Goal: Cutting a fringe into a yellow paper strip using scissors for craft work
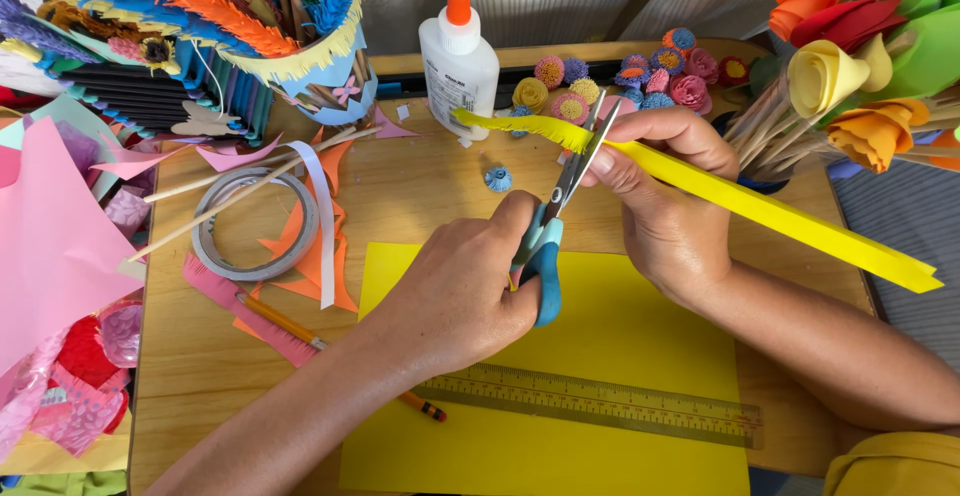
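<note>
A tape roll [255, 224] lay at the left of the tabletop [420, 206]. The blue-handled scissors [556, 218] were gripped closed-fisted by the left hand [460, 291]. The fringed yellow paper strip [700, 191] was pinched by the right hand [665, 191], above the yellow sheet [600, 356] and ruler [600, 401].

- Between our left hand [455, 291] and the tape roll [255, 224] we see bare wood, open for passing.
- Ahead, the glue bottle [459, 56] and paper rosettes [620, 81] bar the table's far edge.
- Our right hand [665, 206] has paper flowers [850, 66] close beside it.
- Below, the ruler [600, 403] lies flat on the yellow sheet [600, 326], low enough to clear.
</note>
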